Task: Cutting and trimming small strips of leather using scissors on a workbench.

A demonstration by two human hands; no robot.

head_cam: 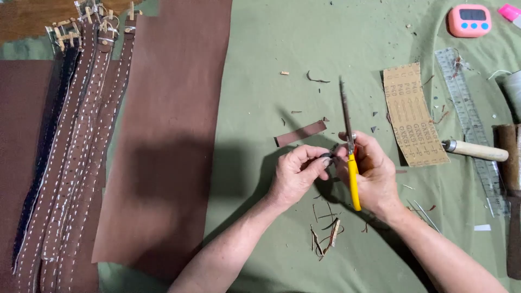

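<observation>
While the left hand (297,172) pinches a small dark leather piece (327,157), the right hand (368,172) grips yellow-handled scissors (350,146) against it. Offcuts (325,234) litter the worktop (260,81); trimming looks unfinished, and a cut strip (300,133) lies nearby.

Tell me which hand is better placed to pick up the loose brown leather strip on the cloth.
Left, probably. The left hand lies just below the brown leather strip and pinches only a small dark piece. The right hand is wrapped around the yellow-handled scissors.
</observation>
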